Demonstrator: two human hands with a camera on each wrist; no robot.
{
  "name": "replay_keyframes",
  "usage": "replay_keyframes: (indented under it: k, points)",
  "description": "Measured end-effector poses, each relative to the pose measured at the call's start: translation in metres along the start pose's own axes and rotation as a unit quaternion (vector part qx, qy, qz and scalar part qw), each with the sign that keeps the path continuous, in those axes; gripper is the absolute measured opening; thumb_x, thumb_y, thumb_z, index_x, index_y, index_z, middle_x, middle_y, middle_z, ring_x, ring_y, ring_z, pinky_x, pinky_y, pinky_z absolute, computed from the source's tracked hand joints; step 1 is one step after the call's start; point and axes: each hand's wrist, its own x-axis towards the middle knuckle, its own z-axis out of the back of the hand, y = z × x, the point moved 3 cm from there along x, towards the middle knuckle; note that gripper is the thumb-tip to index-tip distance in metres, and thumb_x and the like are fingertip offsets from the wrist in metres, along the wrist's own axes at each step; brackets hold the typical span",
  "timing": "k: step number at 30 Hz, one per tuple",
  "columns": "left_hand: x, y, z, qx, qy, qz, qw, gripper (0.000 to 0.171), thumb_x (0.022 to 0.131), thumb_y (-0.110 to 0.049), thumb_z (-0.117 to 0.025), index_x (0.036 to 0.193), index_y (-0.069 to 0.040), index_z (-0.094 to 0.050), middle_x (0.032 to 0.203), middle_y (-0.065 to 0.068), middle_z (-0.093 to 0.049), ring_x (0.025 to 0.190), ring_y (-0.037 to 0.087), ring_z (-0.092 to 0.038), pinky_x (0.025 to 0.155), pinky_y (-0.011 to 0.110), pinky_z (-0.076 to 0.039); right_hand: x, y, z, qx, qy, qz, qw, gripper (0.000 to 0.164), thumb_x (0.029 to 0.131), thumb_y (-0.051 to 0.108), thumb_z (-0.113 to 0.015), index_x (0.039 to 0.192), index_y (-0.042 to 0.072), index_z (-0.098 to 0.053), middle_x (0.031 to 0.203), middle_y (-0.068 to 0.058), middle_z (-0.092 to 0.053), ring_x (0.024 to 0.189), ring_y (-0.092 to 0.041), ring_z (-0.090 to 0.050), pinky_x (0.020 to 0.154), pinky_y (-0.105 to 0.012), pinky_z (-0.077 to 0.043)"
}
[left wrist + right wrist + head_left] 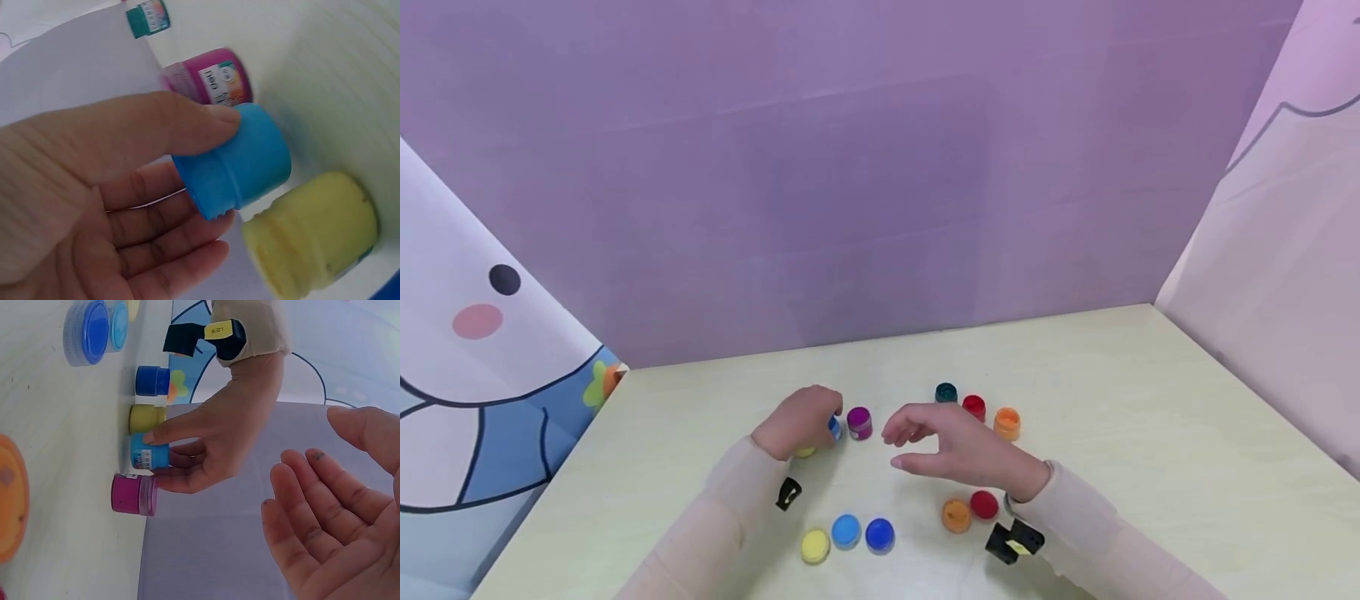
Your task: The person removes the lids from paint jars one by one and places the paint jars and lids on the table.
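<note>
My left hand (801, 421) pinches a small light blue paint jar (259, 159) between thumb and fingers. The jar's threaded neck shows, with no lid on it. A yellow paint jar (325, 231) stands close on one side of it and a purple paint jar (860, 423) on the other. Past the yellow one is a dark blue jar (152, 381), seen in the right wrist view. My right hand (958, 446) hovers over the table to the right of the purple jar, fingers loosely bent and thumb apart, holding nothing.
Green (946, 392), red (973, 407) and orange (1007, 423) jars stand behind my right hand. Nearer me lie yellow (815, 546), light blue (846, 531), dark blue (880, 535), orange (957, 516) and red (984, 504) lids. A purple backdrop (880, 208) rises behind the table.
</note>
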Motion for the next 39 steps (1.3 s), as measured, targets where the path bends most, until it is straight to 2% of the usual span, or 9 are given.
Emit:
replay_keyframes:
  k: [5,10,14,18,22,26,30,33,39]
  points:
    - [0.002,0.003,-0.005,-0.010,0.012,-0.002,0.9999,0.024,0.070,-0.003,-0.078,0.090,-0.005,-0.063,0.086,0.005,-0.064,0.077,0.020,-0.055,0.079,0.037,-0.050,0.002,0.002,0.001,-0.010,-0.007,0.002,1.000,0.025,0.086,0.021,-0.070,0.109,0.013,-0.062,0.103,0.005,-0.066,0.095,-0.008,-0.061,0.088,-0.030,-0.051]
    - [0.004,0.002,-0.005,-0.012,0.009,0.003,0.9999,0.035,0.071,-0.008,-0.079,0.103,-0.006,-0.063,0.095,0.005,-0.065,0.084,0.021,-0.058,0.084,0.038,-0.050,0.002,0.001,0.001,-0.014,-0.010,-0.003,1.000,0.025,0.086,0.022,-0.070,0.108,0.013,-0.062,0.102,0.006,-0.066,0.096,-0.010,-0.062,0.088,-0.033,-0.051]
    - [0.008,-0.005,-0.004,-0.003,-0.001,-0.006,1.0000,0.045,0.073,-0.018,-0.081,0.112,-0.008,-0.061,0.095,0.003,-0.063,0.083,0.017,-0.057,0.082,0.036,-0.051,0.003,-0.002,0.000,-0.015,-0.010,-0.012,1.000,0.025,0.085,0.021,-0.070,0.108,0.014,-0.062,0.102,0.005,-0.066,0.096,-0.014,-0.062,0.088,-0.035,-0.052]
    - [0.014,-0.015,-0.006,0.000,-0.002,-0.023,0.9997,0.040,0.075,-0.020,-0.079,0.108,-0.010,-0.061,0.090,0.002,-0.060,0.079,0.016,-0.054,0.077,0.034,-0.051,0.004,-0.008,-0.002,-0.017,-0.003,-0.032,0.999,0.024,0.086,0.021,-0.070,0.107,0.014,-0.062,0.101,0.005,-0.066,0.097,-0.019,-0.063,0.086,-0.030,-0.052]
    - [0.017,-0.021,-0.010,0.010,-0.023,-0.041,0.9989,0.035,0.077,-0.019,-0.078,0.107,-0.009,-0.062,0.091,0.004,-0.061,0.081,0.017,-0.057,0.078,0.034,-0.052,0.005,-0.016,-0.004,-0.024,0.004,-0.032,0.999,0.023,0.086,0.022,-0.069,0.106,0.014,-0.063,0.101,0.005,-0.066,0.096,-0.019,-0.063,0.084,-0.027,-0.052]
    - [0.017,-0.025,-0.012,0.011,-0.055,-0.069,0.9960,0.030,0.078,-0.017,-0.077,0.103,-0.008,-0.064,0.091,0.005,-0.062,0.081,0.018,-0.059,0.078,0.034,-0.052,0.004,-0.023,-0.001,-0.031,-0.003,-0.024,0.999,0.020,0.087,0.019,-0.068,0.104,0.011,-0.062,0.099,0.003,-0.066,0.092,-0.014,-0.063,0.085,-0.033,-0.053]
    - [0.014,-0.029,-0.010,0.010,-0.076,-0.088,0.9931,0.025,0.076,-0.018,-0.078,0.096,-0.008,-0.065,0.086,0.003,-0.061,0.077,0.016,-0.058,0.075,0.032,-0.052,0.002,-0.030,0.001,-0.032,-0.009,-0.033,0.999,0.020,0.087,0.018,-0.068,0.104,0.010,-0.062,0.098,-0.001,-0.066,0.090,-0.011,-0.061,0.084,-0.035,-0.053]
    - [0.008,-0.033,-0.005,0.009,-0.097,-0.099,0.9903,0.024,0.077,-0.020,-0.078,0.094,-0.009,-0.065,0.084,0.002,-0.061,0.076,0.015,-0.057,0.074,0.030,-0.052,0.001,-0.034,0.002,-0.034,-0.016,-0.043,0.998,0.020,0.086,0.018,-0.069,0.104,0.011,-0.062,0.098,-0.002,-0.067,0.089,-0.011,-0.061,0.084,-0.032,-0.053]
    - [-0.016,-0.041,0.008,-0.026,-0.129,-0.128,0.9830,0.024,0.074,-0.018,-0.078,0.092,-0.010,-0.064,0.082,-0.002,-0.057,0.071,0.011,-0.053,0.067,0.025,-0.049,0.002,-0.039,0.001,-0.031,-0.020,-0.052,0.998,0.023,0.085,0.016,-0.070,0.106,0.011,-0.061,0.102,-0.005,-0.065,0.090,-0.014,-0.061,0.083,-0.029,-0.052]
